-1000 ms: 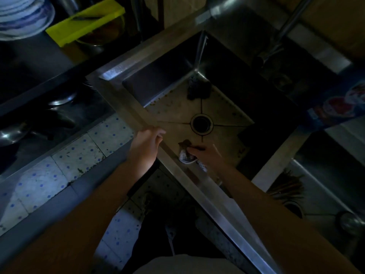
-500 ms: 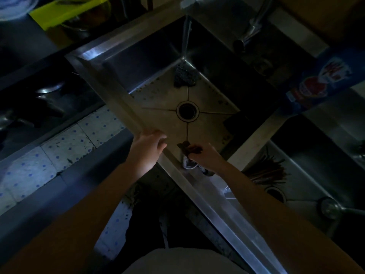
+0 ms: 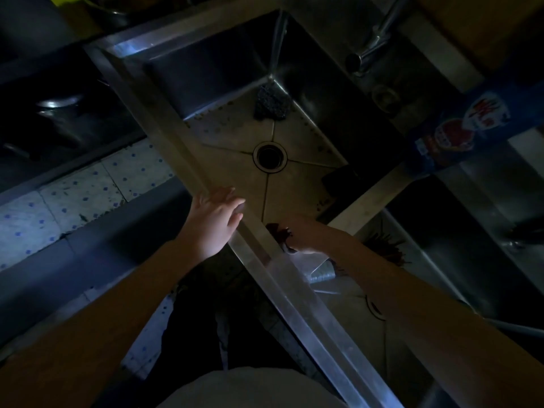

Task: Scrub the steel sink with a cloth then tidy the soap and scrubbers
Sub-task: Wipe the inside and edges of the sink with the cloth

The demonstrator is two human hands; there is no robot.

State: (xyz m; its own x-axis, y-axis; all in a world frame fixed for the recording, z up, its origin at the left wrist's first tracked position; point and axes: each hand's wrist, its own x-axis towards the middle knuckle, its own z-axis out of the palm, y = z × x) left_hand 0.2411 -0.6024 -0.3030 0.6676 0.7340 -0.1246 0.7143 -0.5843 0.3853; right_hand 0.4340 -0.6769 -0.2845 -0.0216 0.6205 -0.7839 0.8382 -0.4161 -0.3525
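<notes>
The steel sink [image 3: 235,172] has a speckled, dirty floor and a round drain [image 3: 270,156] in its middle. My right hand [image 3: 309,235] grips a dark cloth [image 3: 279,232] low in the near corner of the basin, against the front wall. My left hand [image 3: 216,217] rests with relaxed fingers on the sink's front rim [image 3: 256,234]. A dark scrubber [image 3: 270,104] lies in the far corner of the basin. A dark flat pad [image 3: 340,179] lies at the right side of the floor.
A tap [image 3: 374,42] stands behind the basin. A blue packet [image 3: 459,131] lies on the ledge at right. A second basin [image 3: 459,245] at right holds dark sticks [image 3: 388,250]. Pans [image 3: 56,113] sit in shadow at left, above a dotted tile floor [image 3: 73,201].
The view has shifted so the sink sits higher in frame. My right hand with the cloth has moved closer to the front wall corner. My left hand stays on the rim.
</notes>
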